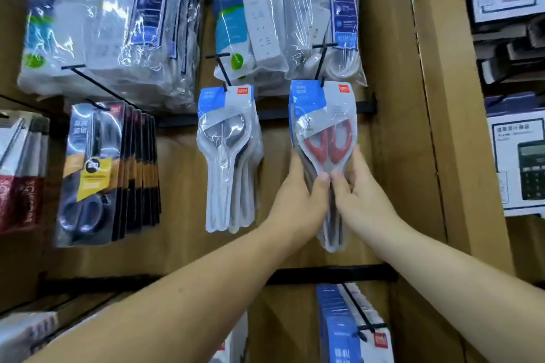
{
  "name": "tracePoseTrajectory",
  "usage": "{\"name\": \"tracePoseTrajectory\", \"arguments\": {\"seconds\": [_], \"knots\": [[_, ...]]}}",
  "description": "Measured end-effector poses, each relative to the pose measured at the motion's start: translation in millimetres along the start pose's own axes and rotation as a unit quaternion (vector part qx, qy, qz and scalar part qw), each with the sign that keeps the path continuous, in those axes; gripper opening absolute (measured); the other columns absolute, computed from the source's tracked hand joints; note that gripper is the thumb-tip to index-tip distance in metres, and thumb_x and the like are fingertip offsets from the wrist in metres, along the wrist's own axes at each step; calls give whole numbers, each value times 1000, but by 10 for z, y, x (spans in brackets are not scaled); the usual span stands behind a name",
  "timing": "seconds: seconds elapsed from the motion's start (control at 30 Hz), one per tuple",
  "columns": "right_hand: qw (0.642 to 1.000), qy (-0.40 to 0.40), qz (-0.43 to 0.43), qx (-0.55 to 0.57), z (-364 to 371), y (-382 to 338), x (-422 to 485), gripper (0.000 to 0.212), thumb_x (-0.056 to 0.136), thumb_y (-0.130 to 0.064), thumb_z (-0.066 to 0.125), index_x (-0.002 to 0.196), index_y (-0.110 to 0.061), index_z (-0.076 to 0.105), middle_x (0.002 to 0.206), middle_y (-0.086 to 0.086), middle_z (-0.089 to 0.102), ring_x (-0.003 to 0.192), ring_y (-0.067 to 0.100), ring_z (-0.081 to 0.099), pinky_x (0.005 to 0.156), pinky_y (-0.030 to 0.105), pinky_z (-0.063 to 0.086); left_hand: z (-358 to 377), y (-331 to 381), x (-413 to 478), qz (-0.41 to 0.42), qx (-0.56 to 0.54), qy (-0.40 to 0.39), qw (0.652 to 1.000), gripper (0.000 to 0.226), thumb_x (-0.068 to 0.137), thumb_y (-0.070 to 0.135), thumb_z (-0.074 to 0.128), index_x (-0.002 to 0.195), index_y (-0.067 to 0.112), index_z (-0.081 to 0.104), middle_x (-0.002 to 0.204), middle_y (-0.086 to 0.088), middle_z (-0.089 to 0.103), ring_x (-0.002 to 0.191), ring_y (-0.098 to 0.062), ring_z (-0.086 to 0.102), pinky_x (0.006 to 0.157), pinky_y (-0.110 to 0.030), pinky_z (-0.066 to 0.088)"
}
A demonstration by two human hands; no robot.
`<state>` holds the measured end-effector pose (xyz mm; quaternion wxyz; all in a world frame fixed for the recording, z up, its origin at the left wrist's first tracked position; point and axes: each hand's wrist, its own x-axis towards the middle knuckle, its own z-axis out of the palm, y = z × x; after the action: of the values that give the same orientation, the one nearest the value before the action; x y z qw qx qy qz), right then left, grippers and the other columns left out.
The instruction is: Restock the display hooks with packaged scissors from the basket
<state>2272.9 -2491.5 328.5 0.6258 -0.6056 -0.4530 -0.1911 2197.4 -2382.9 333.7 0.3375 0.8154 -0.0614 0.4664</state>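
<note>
The red scissors packs (323, 127) hang in a stack on the right hook (320, 65). They look light, with a stiff blister and slick film, so they may slide on each other. Holding both edges near the middle seems best. The left hand (300, 186) and right hand (359, 186) clamp the stack there, thumbs in front.

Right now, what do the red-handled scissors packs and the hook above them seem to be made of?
Red-handled scissors packs: clear glossy plastic, going by the glare streaks, with a blue header that may be printed card. Hook: thin black rod, probably painted metal, since it looks straight under the load.
</note>
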Motion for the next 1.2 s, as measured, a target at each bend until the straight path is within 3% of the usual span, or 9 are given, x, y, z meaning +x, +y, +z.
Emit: {"name": "tracePoseTrajectory", "arguments": {"seconds": [0.1,0.23,0.37,0.47,0.67,0.83,0.93,1.07,1.2], "knots": [[1000,-4,2,5,23,74,-54,61,109,-25,57,158,-51,32,135,-12,69,121,4,66,105,34,55,65,-102,-156,-30,-16,-30,999,66,110,29,45,164,49,12,148,17,56,130,-1,55,107,-19,39],[995,46,53,-64,-12,87,-229,48,99,-27,74,140,-42,54,93,-2,76,84,6,74,75,28,60,9,-190,-354,-80,-9,-65,995,48,111,25,45,155,42,42,140,17,62,122,-1,59,98,-18,41],[984,87,71,-139,12,7,-326,26,93,-40,79,113,-27,69,92,-11,72,85,8,70,77,37,59,-223,-182,-556,-101,39,-61,992,51,109,29,52,159,30,40,151,9,54,124,-1,57,99,-17,44],[974,116,65,-183,51,-115,-409,33,93,-42,78,116,-29,59,111,-10,62,90,5,61,72,32,53,-480,-115,-732,-45,81,-48,995,49,105,26,59,153,31,49,130,15,64,102,3,63,81,-12,51],[928,145,-132,-317,414,-317,-530,24,93,-42,75,104,-25,63,100,-12,51,96,14,52,77,37,47,-1086,-42,-832,164,195,113,961,27,95,9,70,122,15,71,92,12,57,81,3,56,76,-11,43],[871,169,-219,-407,767,-564,-589,23,89,-41,67,96,-20,72,96,0,65,98,28,60,81,38,41,-1441,-212,-773,-11,204,148,968,46,95,37,73,134,17,58,117,2,51,97,-7,56,89,-23,49],[910,62,-177,-370,899,-681,-590,29,97,-41,64,116,-20,72,114,-3,67,110,23,61,90,40,50,-1420,-235,-797,-132,127,72,980,57,103,51,57,151,23,47,136,6,55,122,-12,57,103,-31,48],[943,-30,-58,-325,1003,-694,-589,46,104,-51,53,143,-28,59,142,-8,62,130,17,57,100,40,51,-1302,-312,-862,-122,42,46,991,32,110,38,48,141,34,57,118,19,68,107,4,62,78,-12,43],[965,-66,-30,-253,1044,-633,-625,43,102,-49,61,142,-34,62,138,-8,67,128,13,60,100,33,49,-1357,-497,-929,-128,57,5,990,50,108,39,53,156,31,46,141,7,63,130,-13,58,111,-32,47]]}}
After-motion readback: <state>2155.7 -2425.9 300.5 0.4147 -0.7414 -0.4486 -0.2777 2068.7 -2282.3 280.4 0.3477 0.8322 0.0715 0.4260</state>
